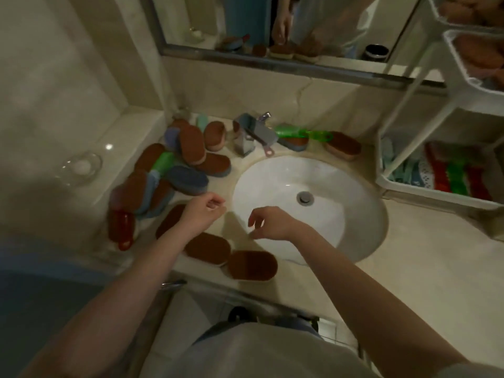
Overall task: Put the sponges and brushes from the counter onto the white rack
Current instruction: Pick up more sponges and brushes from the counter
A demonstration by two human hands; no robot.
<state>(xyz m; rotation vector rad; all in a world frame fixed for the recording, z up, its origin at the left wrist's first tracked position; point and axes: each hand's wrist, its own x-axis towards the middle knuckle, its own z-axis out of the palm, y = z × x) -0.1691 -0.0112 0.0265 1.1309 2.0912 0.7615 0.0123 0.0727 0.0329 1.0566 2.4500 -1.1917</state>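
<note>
Several brown-topped sponges and brushes lie on the counter left of the sink, piled around a green brush [163, 162] and a blue sponge [188, 179]. A red brush [121, 231] lies at the counter's left front. Two brown sponges [208, 248] [252, 265] lie near the front edge. My left hand [203, 214] hovers above a brown sponge [170, 221], fingers loosely curled, holding nothing. My right hand [268, 223] hangs over the sink's left rim, fingers relaxed and empty. The white rack [425, 85] stands at the right with sponges and brushes on its shelves.
A white oval sink [341, 214] fills the middle, with a chrome tap [245, 140] behind it. A green brush [302, 135] and a brown sponge [345, 145] lie behind the sink. A glass dish [79, 167] sits on the left ledge. A mirror [272, 28] is above.
</note>
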